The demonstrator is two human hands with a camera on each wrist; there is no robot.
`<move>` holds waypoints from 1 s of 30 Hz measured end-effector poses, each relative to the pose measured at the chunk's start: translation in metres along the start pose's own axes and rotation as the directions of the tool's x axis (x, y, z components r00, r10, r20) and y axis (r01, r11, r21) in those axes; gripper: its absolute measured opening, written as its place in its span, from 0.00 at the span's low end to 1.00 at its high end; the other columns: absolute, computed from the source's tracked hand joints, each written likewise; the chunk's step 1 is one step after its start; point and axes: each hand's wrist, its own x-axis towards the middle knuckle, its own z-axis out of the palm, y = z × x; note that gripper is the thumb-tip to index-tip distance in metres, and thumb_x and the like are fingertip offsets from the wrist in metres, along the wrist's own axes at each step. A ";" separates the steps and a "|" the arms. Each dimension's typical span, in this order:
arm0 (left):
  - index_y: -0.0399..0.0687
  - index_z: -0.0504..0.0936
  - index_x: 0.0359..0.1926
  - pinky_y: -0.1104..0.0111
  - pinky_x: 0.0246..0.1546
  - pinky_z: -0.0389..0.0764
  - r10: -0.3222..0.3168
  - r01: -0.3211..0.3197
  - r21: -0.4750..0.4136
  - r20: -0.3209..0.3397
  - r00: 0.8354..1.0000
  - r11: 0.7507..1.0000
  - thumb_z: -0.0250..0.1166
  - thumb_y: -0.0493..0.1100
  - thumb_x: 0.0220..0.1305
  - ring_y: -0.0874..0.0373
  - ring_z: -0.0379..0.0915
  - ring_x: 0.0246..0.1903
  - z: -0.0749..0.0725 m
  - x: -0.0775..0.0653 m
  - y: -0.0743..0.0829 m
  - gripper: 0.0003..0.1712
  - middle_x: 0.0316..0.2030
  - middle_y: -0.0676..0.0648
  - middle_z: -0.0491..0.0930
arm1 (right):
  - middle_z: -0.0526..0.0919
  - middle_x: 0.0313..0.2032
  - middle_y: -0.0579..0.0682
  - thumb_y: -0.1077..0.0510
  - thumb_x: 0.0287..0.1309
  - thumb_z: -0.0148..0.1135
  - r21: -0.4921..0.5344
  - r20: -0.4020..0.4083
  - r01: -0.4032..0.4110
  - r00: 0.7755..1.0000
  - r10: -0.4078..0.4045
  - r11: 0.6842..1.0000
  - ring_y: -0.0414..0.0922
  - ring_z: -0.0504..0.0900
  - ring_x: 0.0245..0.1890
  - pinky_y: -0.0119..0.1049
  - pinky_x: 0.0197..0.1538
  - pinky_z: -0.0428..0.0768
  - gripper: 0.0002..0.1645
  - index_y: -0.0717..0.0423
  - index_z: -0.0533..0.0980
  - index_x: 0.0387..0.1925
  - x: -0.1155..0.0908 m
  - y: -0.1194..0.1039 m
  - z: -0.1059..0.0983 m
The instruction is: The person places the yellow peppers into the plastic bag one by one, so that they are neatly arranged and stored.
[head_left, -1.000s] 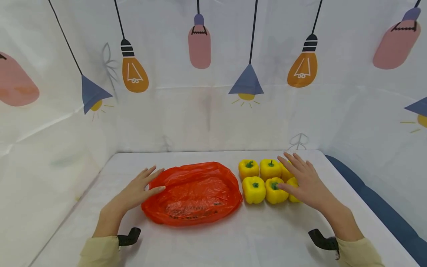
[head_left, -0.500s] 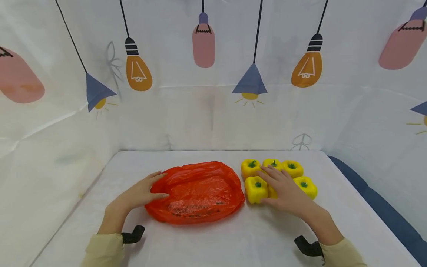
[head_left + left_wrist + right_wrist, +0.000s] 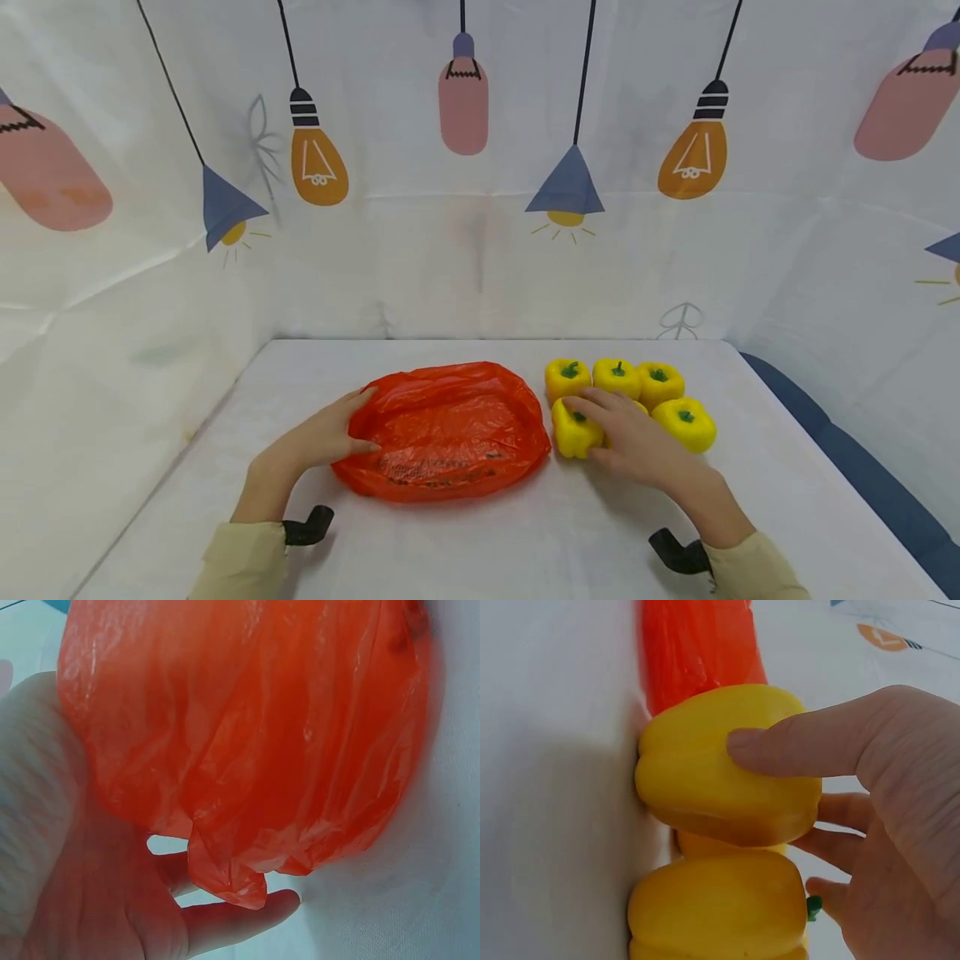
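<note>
My right hand holds the front-left yellow bell pepper, thumb on its near side and fingers over its far side. In the right wrist view the thumb lies against this pepper's wall, and the fingers are partly hidden behind it. Left of the peppers lies a crumpled red plastic bag. My left hand is at the bag's left end, thumb and fingers spread loosely around its edge. In the left wrist view, the bag covers part of that hand.
Several more yellow bell peppers stand in two rows, including one at the back left and one at the front right. My right hand partly hides another. A white cloth covers the table. A dark blue seat stands beyond its right edge.
My right hand has moved left and down from above the peppers, taking hold of the front-left one. My left hand has lowered slightly at the bag's edge. The view has shifted a little.
</note>
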 end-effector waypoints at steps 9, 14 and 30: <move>0.44 0.51 0.78 0.36 0.70 0.57 0.020 -0.020 -0.015 -0.007 1.000 1.000 0.73 0.50 0.56 0.34 0.48 0.75 -0.003 -0.005 0.007 0.56 0.77 0.35 0.51 | 0.70 0.64 0.42 0.61 0.48 0.71 0.050 0.036 -0.027 0.999 0.025 0.998 0.41 0.78 0.47 0.40 0.52 0.84 0.38 0.38 0.73 0.63 0.006 -0.009 0.000; 0.44 0.50 0.78 0.38 0.71 0.57 0.028 -0.028 -0.009 -0.007 1.000 1.000 0.73 0.49 0.56 0.35 0.49 0.75 -0.005 -0.006 0.009 0.56 0.77 0.36 0.51 | 0.71 0.64 0.44 0.63 0.45 0.70 0.071 -0.009 -0.017 1.000 0.017 0.997 0.45 0.76 0.56 0.45 0.56 0.84 0.40 0.39 0.73 0.62 0.008 -0.012 -0.002; 0.46 0.51 0.78 0.38 0.71 0.59 0.058 -0.058 -0.012 -0.007 0.998 0.998 0.73 0.46 0.56 0.36 0.51 0.75 -0.006 -0.006 0.010 0.56 0.77 0.38 0.53 | 0.69 0.63 0.45 0.64 0.47 0.66 0.152 -0.166 0.092 0.984 -0.067 0.984 0.46 0.72 0.58 0.49 0.60 0.80 0.39 0.43 0.71 0.64 0.032 -0.050 -0.025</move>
